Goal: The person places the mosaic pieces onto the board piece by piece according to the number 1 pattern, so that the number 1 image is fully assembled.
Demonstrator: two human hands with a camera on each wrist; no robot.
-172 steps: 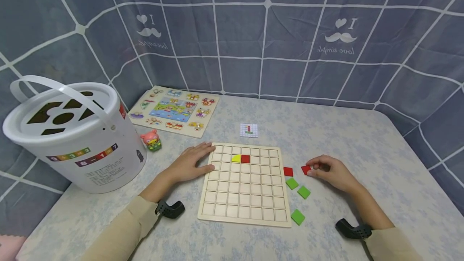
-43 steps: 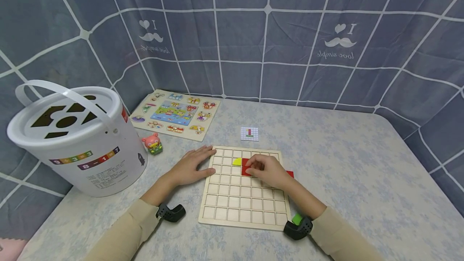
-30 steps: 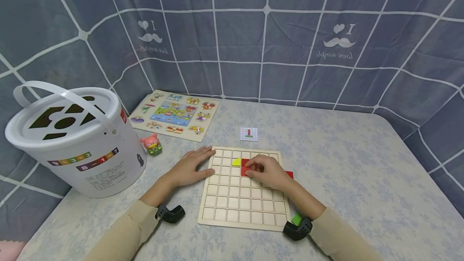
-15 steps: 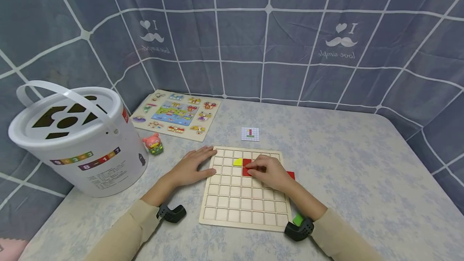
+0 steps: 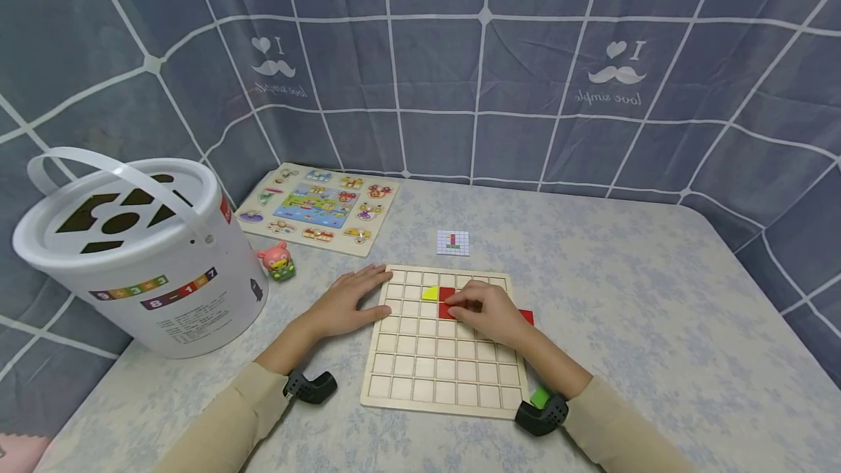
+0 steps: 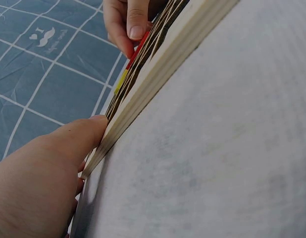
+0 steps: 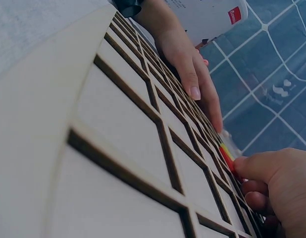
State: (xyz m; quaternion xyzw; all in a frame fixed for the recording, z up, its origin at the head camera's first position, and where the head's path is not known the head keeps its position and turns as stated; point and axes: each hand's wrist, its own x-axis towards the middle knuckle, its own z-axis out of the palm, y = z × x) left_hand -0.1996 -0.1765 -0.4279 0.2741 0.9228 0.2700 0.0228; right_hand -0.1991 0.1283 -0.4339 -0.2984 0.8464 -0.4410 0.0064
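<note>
A wooden grid board lies on the table. My left hand rests at its left edge, fingers extended; in the left wrist view the thumb touches the rim. Over the board's upper middle, my right hand pinches a red square tile at a cell, partly covering it. Directly above sits another red tile, with a yellow rounded piece beside it on the left. A further red tile shows past the right forearm. A green tile peeks out by the right wrist.
Behind the board lies a small pattern card. A picture puzzle is at the back left, near a pink-headed figurine. A large white bucket with a slotted lid stands on the left. Tiled-pattern cloth hangs behind the table.
Since the earliest frame, my right hand has carried the red tile leftward from the table onto the board, below the other red one. Over the last second both hands stay nearly still.
</note>
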